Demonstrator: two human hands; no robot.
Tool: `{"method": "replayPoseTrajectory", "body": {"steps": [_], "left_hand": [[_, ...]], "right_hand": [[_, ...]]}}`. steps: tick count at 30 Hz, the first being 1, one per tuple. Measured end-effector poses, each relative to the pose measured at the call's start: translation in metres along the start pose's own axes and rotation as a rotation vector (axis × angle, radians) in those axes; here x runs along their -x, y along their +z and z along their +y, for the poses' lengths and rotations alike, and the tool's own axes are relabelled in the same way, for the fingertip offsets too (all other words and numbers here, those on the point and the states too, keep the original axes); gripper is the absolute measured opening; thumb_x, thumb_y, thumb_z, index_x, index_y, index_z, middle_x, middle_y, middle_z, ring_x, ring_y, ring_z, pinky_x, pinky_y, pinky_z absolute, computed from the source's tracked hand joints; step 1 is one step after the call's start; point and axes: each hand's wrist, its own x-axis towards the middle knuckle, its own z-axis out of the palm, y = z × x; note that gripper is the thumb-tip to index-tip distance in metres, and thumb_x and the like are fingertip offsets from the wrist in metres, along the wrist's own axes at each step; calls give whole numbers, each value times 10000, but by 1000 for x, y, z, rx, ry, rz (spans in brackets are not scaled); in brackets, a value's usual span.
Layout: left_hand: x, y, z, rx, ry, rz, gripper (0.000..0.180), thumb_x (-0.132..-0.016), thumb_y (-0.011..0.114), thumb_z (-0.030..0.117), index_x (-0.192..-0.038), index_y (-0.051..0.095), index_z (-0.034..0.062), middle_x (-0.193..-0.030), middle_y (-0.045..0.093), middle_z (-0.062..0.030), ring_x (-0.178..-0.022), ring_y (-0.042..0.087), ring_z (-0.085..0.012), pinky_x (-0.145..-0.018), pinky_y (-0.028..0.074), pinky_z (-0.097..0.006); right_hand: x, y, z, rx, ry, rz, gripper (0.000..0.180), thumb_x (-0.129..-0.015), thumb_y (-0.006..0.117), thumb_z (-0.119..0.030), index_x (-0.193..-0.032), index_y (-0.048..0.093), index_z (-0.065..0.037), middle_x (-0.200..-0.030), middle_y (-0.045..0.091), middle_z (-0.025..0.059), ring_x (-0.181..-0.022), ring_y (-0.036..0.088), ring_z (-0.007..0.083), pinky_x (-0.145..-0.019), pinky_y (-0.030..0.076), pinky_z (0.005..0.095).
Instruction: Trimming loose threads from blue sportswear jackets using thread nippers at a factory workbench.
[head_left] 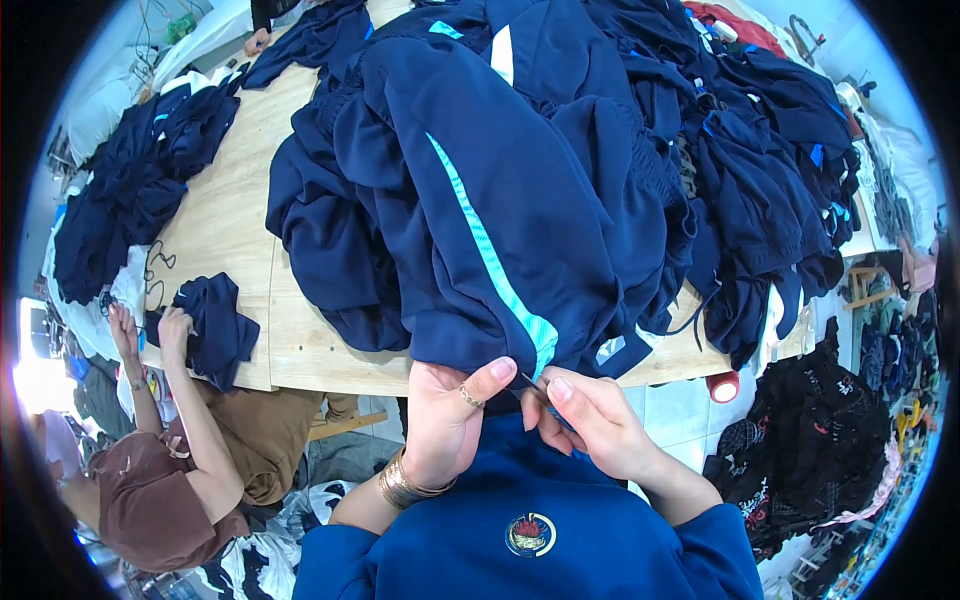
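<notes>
The dark-blue garment (560,230) lies in the centre of the frame, spread over other dark cloth on the wooden table (225,215). A light-blue stripe (475,230) runs down it, from the upper middle to its lower edge, where it becomes wider. This lower edge is at the near side of the table, just below the centre of the frame, and both hands are there.

The left hand (447,415) is clamped on the edge of the garment, to the left of the stripe; its thumb lies on top and the other fingers are mostly hidden. It wears a ring (472,398), and on the wrist there are gold-coloured bracelets (405,484). The right hand (600,425) has its thumb and forefinger together on a thin dark tool (533,383), at the lower end of the stripe. The tool is too small to tell its kind.

At the left of the frame, a co-worker in brown (150,495) raises two hands beside a small dark-blue cloth (215,325). More dark-blue garments lie in a heap (140,195) at upper left and in another pile (755,190) at upper right. At lower right there is a black patterned heap of cloth (815,440).
</notes>
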Motion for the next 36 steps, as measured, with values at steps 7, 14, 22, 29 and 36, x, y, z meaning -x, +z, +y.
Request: {"method": "replayPoseTrajectory", "body": {"steps": [7,14,22,29,36], "left_hand": [[1,1,0,-13,1,3,546,-758,594,-8,-1235,329,3,-1155,487,-105,-1023,505,-182,-876,404,-311],[0,4,1,57,16,17,377,-720,646,-25,-1055,473,-10,-1005,560,-84,-952,532,-159,-862,407,-288],[0,8,2,27,72,28,359,-721,642,-35,-1042,481,-20,-999,566,-96,-932,543,-162,-850,417,-289],[0,9,-1,-51,171,28,365,-723,639,-37,-1047,471,-26,-997,566,-106,-926,550,-165,-836,433,-292],[-1,7,0,41,54,29,353,-735,635,-17,-1048,471,-25,-990,567,-93,-923,543,-154,-842,418,-285]], "right_hand": [[0,0,-2,-11,24,10,402,-942,298,-338,-775,519,-48,-475,423,14,-431,397,70,-447,311,207],[0,0,-1,-12,25,23,423,-943,283,-351,-775,517,-41,-477,422,18,-437,398,75,-452,312,211],[0,0,-1,-14,29,57,422,-943,278,-348,-780,516,-40,-489,418,23,-441,395,83,-455,314,212],[-1,-1,-4,42,33,58,413,-941,285,-350,-791,514,-40,-489,420,24,-441,398,83,-456,318,217],[-2,-1,0,0,-41,24,409,-942,286,-345,-791,516,-42,-488,432,27,-440,405,81,-455,318,215]]}}
